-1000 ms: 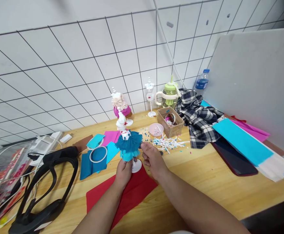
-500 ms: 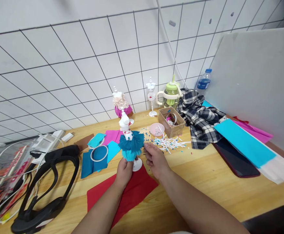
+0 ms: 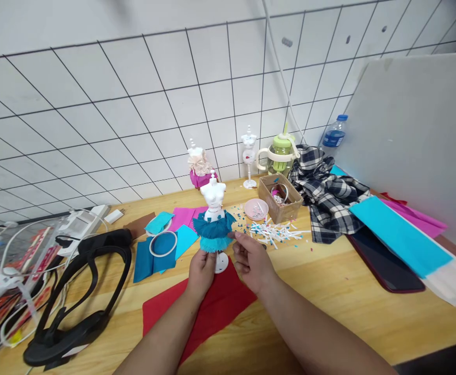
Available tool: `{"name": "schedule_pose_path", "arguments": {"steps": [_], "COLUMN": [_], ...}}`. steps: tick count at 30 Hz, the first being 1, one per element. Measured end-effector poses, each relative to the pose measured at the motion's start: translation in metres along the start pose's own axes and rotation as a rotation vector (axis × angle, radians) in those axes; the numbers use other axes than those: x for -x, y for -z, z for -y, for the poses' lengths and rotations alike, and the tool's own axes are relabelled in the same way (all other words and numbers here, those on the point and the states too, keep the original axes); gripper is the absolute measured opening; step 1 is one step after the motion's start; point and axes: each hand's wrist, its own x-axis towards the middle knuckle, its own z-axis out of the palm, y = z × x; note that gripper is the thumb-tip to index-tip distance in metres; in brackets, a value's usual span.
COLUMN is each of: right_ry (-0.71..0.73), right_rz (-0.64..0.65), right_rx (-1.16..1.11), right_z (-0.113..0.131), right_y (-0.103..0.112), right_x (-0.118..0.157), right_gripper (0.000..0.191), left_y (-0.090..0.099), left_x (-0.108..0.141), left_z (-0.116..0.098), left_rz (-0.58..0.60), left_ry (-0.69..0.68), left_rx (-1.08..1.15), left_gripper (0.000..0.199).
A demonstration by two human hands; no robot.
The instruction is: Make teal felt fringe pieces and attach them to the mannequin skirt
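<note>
A small white dress form (image 3: 213, 191) stands upright near the middle of the table. It wears a layered crepe paper skirt, with a dark teal ruffle (image 3: 214, 228) above a light blue layer (image 3: 214, 244). My left hand (image 3: 201, 272) is closed round the form's stand just under the skirt. The stand's round white base (image 3: 222, 263) shows to the right of those fingers. At the skirt's right edge, my right hand (image 3: 253, 260) pinches the teal ruffle between thumb and forefinger, its other fingers curled in. Red crepe paper (image 3: 228, 307) lies beneath both hands.
Behind stand two more dress forms, one clothed (image 3: 200, 164), one white (image 3: 248, 156). A cardboard box (image 3: 284, 211), pink dish (image 3: 256, 209) and paper strips (image 3: 274, 233) lie right. A tape ring (image 3: 162, 245) and black headset frame (image 3: 75, 333) are left; a phone (image 3: 384, 260) lies far right.
The dress form has turned from a side-on, leaning pose to upright, with its chest towards me. My right hand stays at the skirt's edge. The whole view has shifted slightly.
</note>
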Motion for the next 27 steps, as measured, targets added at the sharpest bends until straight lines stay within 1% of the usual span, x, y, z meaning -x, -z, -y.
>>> {"name": "schedule_pose_path", "arguments": {"steps": [5,8,10,14,17,21,25,27], "right_ry": [-0.208,-0.306,-0.325,-0.264,-0.221,-0.139,-0.022,-0.001], "right_rz": [0.081,0.156,0.200,0.267,0.272,0.221,0.143,0.122], "right_rx": [-0.269,-0.360,-0.377,-0.307,-0.209,-0.107,0.057,0.086], "right_z": [0.006,0.008,0.009,0.008,0.007,0.003,-0.001,-0.002], "right_y": [0.003,0.005,0.007,0.007,0.004,0.003,0.004,0.006], "right_x": [-0.002,-0.002,-0.002,0.004,0.008,0.009,0.005,0.004], "right_gripper": [0.025,0.027,0.031,0.041,0.042,0.041,0.038,0.039], "left_y": [0.001,0.002,0.003,0.002,0.002,0.002,0.002,0.002], "left_x": [0.000,0.000,0.000,0.000,0.000,0.000,0.001,0.000], "left_z": [-0.002,-0.002,0.000,0.004,0.005,0.004,0.003,0.002], "left_rz": [0.026,0.057,0.065,0.034,0.019,0.012,-0.003,-0.021], "left_ry": [-0.035,-0.067,-0.075,-0.077,-0.097,-0.116,-0.112,-0.104], "left_rx": [-0.009,-0.016,-0.018,-0.042,-0.080,-0.112,-0.131,-0.150], "left_gripper": [0.036,0.033,0.030,0.021,0.018,0.021,0.022,0.021]}}
